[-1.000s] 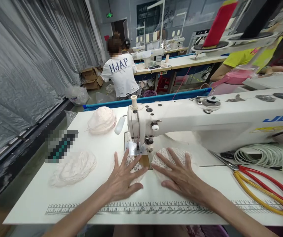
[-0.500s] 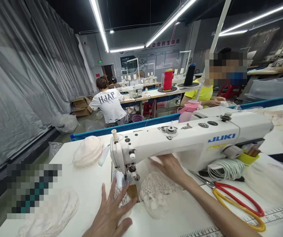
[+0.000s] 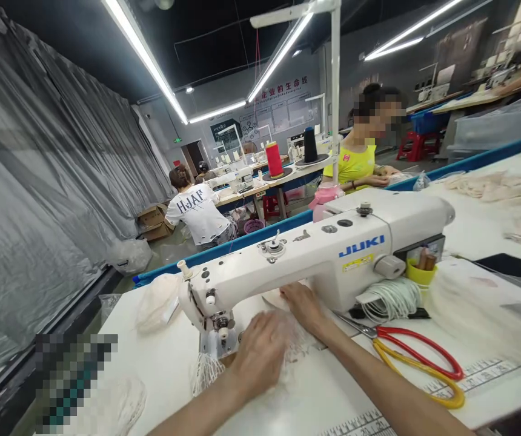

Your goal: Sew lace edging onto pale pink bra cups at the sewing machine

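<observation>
A white sewing machine [image 3: 288, 242] stands across the table. In front of its needle area, my left hand [image 3: 263, 351] is curled over a piece of sheer white lace [image 3: 294, 345], its fingers closed on the cloth and blurred by motion. My right hand [image 3: 303, 309] reaches beneath the machine arm, fingers pinched on the far edge of the same cloth. Strands of white netted lace [image 3: 206, 372] hang out by the presser foot, left of my left wrist. The part of the lace under my left hand is hidden.
Scissors [image 3: 417, 360] with red and yellow handles lie right of my right forearm. Behind them are a coil of pale cord [image 3: 392, 298] and a yellow cup [image 3: 421, 274]. Lace piles [image 3: 158, 303] sit at the left. A person in yellow [image 3: 355, 160] works beyond the table.
My left hand has moved right from beside the needle, going from spread fingers to closed over the lace. My right hand stays under the machine arm. The view has shifted to the right.
</observation>
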Action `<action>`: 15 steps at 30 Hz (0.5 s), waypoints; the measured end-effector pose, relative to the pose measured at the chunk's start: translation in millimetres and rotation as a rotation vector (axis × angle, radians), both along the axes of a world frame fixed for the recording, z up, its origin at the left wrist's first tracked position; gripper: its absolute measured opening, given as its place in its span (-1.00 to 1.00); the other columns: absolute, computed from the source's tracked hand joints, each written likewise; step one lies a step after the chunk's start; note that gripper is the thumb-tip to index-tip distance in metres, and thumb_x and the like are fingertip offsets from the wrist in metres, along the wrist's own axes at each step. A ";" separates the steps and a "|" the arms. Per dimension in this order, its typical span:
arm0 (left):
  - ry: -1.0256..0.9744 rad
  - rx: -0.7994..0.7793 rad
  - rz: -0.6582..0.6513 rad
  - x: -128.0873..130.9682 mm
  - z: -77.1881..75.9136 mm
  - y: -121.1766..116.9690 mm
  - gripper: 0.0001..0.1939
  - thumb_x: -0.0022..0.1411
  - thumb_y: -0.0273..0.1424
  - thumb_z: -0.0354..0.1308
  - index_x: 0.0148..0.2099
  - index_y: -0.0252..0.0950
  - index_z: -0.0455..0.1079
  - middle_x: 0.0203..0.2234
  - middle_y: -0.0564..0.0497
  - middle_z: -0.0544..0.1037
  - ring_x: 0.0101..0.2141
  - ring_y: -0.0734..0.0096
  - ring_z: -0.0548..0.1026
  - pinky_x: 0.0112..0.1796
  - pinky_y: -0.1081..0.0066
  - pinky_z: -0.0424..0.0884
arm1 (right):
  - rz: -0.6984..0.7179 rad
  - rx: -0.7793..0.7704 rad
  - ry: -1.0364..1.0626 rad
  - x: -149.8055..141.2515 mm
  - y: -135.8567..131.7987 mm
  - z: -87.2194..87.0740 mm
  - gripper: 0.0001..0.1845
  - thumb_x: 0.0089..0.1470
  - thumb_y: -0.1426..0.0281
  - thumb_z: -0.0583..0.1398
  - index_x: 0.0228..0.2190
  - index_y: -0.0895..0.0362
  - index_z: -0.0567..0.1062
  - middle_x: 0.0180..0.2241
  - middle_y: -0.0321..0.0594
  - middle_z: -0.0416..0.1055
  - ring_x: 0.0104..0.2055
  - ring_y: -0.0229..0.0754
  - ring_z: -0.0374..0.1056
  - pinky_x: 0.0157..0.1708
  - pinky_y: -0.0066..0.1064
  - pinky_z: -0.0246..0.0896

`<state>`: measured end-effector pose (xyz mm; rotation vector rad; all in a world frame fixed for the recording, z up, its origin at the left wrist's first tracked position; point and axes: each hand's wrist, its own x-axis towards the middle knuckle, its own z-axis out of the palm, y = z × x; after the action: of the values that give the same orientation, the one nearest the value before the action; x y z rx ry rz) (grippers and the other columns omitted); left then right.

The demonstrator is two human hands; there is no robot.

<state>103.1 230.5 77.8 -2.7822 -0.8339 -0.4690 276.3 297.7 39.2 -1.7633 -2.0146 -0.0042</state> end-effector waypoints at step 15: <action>-0.009 -0.205 0.422 43.2 -32.3 82.9 -0.66 0.26 -0.47 -0.13 0.05 -0.35 0.26 -0.06 -0.19 0.41 0.01 0.12 0.30 0.01 0.09 0.21 | 0.127 0.097 0.070 -5.0 -18.7 32.1 -0.65 0.08 0.62 -0.03 -0.15 0.22 0.43 -0.10 0.03 0.42 -0.05 -0.01 0.31 -0.06 -0.24 0.14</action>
<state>146.2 313.4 45.5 -2.6634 -1.5000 -0.3349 271.3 279.0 71.3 -1.5537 -2.0373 -0.0002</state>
